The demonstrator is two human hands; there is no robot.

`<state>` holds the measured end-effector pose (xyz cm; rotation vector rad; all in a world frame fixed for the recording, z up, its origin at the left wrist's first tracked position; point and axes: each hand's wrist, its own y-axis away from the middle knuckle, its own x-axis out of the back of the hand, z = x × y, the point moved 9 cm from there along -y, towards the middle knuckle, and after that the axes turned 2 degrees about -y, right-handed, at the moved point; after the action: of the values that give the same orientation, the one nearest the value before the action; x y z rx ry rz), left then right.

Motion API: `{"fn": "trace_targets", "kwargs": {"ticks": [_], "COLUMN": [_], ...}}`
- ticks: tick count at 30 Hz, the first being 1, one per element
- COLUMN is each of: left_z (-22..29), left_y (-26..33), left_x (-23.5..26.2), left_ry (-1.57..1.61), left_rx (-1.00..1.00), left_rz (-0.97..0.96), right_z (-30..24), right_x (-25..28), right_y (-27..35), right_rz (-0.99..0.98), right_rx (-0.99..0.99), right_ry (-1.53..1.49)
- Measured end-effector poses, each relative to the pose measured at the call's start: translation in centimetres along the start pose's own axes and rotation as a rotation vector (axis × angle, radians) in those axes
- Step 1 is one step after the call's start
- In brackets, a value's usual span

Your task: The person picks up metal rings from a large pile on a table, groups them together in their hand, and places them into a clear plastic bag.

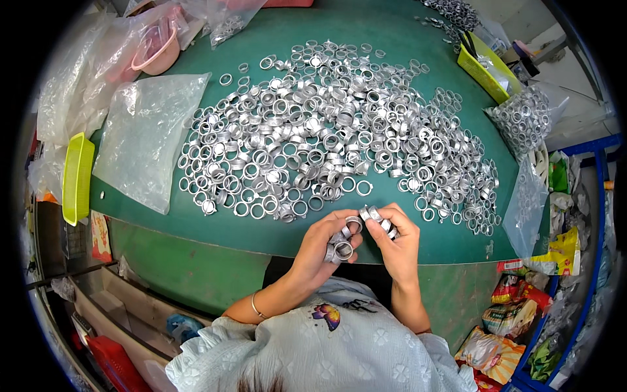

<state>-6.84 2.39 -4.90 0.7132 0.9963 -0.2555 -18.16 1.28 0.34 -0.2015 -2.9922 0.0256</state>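
Close to the table's near edge, my left hand point(318, 248) is closed around several silver metal rings point(342, 250), which lie in the palm and fingers. Just beside it, my right hand point(400, 243) pinches a few more metal rings point(372, 214) between thumb and fingers. The two hands are nearly touching at the fingertips. Beyond them spreads a large heap of similar metal rings point(326, 140), some with small tabs on the outside. How many rings each hand holds is partly hidden by the fingers.
A clear plastic bag point(153, 134) lies flat left of the heap, near a yellow-green basket point(77, 178) and a pink basin point(159, 53). At right stand another yellow-green basket point(486, 68) and a bag filled with rings point(522, 117). Blue shelving point(597, 196) holds packets.
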Motion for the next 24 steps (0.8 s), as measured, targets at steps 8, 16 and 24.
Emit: {"fn": "trace_targets", "kwargs": {"ticks": [8, 16, 24], "left_z": [-0.1, -0.7, -0.4], "left_y": [-0.1, -0.1, -0.1], "left_x": [-0.4, 0.2, -0.6], "left_ry": [-0.078, -0.043, -0.063], "left_rx": [0.01, 0.037, 0.012], "left_rz": [-0.021, -0.001, -0.008], "right_z": [2.0, 0.5, 0.8], "right_x": [-0.6, -1.1, 0.2], "right_y": [0.3, -0.2, 0.1], "right_rz": [-0.084, -0.333, -0.172], "right_rx": [-0.158, -0.001, -0.094], "right_ry": [-0.177, 0.035, -0.159]}}
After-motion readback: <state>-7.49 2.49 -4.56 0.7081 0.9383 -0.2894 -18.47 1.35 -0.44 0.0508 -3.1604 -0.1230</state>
